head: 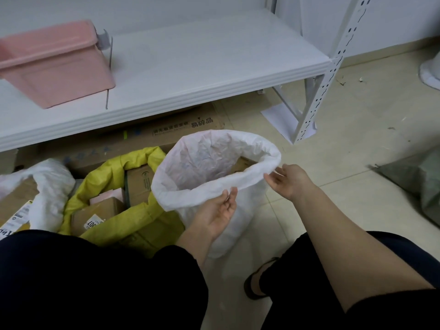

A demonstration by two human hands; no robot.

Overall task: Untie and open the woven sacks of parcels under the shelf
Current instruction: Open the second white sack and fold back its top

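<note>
Nearest, both bare forearms reach forward over dark-trousered knees. The left hand (217, 211), palm up with fingers loosely curled, pinches the near rolled rim of the white woven sack (214, 163); the right hand (287, 181), fingers spread, touches the rim's right side, though I cannot tell whether it grips. The sack stands open on the pale tiled floor (345, 151), a cardboard parcel showing inside. Left of it lies an opened yellow woven sack (114, 172) of cardboard boxes, partly under the white metal shelf (190, 67), which carries a pink plastic tub (54, 65).
</note>
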